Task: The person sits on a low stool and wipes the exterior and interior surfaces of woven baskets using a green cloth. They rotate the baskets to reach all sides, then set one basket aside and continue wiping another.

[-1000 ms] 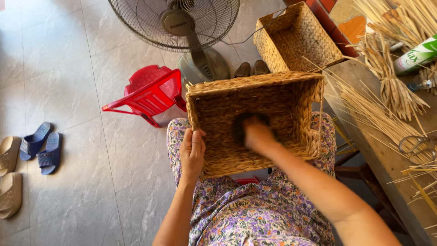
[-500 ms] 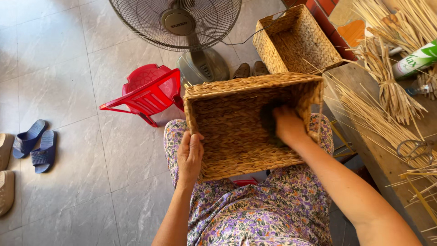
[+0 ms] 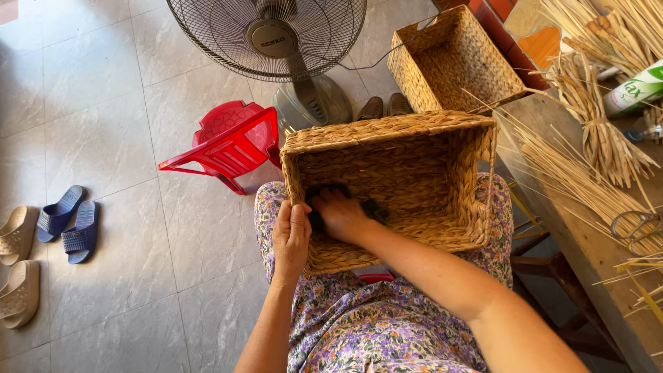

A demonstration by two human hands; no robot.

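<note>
A rectangular woven straw basket (image 3: 414, 148) rests on my lap, its opening facing up. My left hand (image 3: 291, 236) grips the basket's near left rim. My right hand (image 3: 340, 214) is inside the basket at its near left corner, closed on a dark brush-like object (image 3: 316, 218) pressed against the inner wall. Most of that dark object is hidden by my fingers.
A second woven basket (image 3: 452, 59) stands on the floor beyond. A standing fan (image 3: 276, 41) and a small red plastic chair (image 3: 224, 145) are ahead. A wooden bench (image 3: 552, 159) at right carries straw bundles, a green-white bottle (image 3: 632, 90) and scissors (image 3: 635, 224). Sandals (image 3: 41, 235) lie at left.
My right hand has swept with the dark object from the basket's far right side to its near left corner. My left hand stays on the rim.
</note>
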